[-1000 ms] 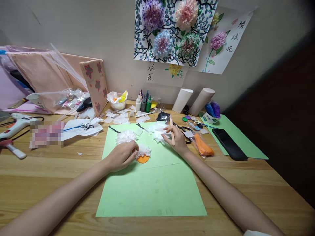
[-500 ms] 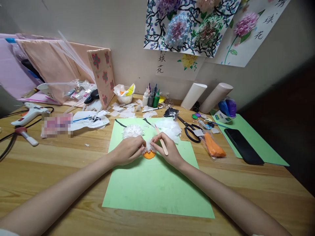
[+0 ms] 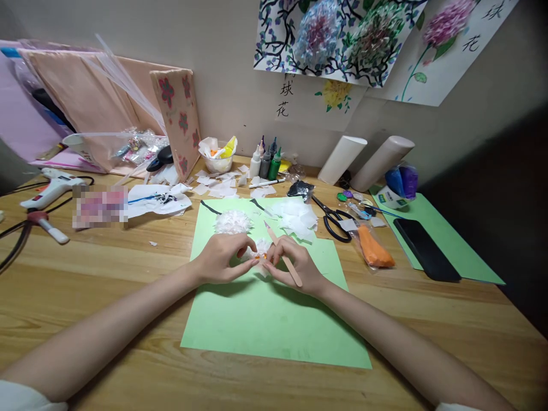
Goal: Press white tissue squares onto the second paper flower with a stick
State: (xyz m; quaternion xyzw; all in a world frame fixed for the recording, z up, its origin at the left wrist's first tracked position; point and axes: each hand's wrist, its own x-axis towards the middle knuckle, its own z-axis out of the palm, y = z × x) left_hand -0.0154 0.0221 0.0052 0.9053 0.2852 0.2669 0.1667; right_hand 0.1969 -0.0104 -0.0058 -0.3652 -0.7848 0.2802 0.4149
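Note:
Between my fingertips lies a small orange disc [image 3: 257, 256] with white tissue paper [image 3: 262, 246] around it, partly hidden by both hands. My left hand [image 3: 223, 255] pinches its left side with thumb and index finger. On the right, my right hand [image 3: 296, 267] is closed, thumb and index at the paper, with a flat wooden craft stick [image 3: 294, 272] tucked through its fingers, tip pointing up and left. Beneath them is a green paper sheet [image 3: 274, 325]. A fluffy white paper pompom [image 3: 233, 221] sits beyond my left hand, with loose tissue pieces [image 3: 297, 218] beyond my right.
Black scissors [image 3: 331, 220], a bag of orange clay [image 3: 374, 247] and a phone [image 3: 427, 250] lie to the right. Paint bottles [image 3: 265, 162] and a bowl [image 3: 217, 162] stand behind. At left are a glue gun [image 3: 53, 188] and a stained paper [image 3: 160, 200].
White tissue has come to cover the lower part of the orange disc, which showed more before. My left thumb and index have spread wider apart. The view has tilted slightly downward.

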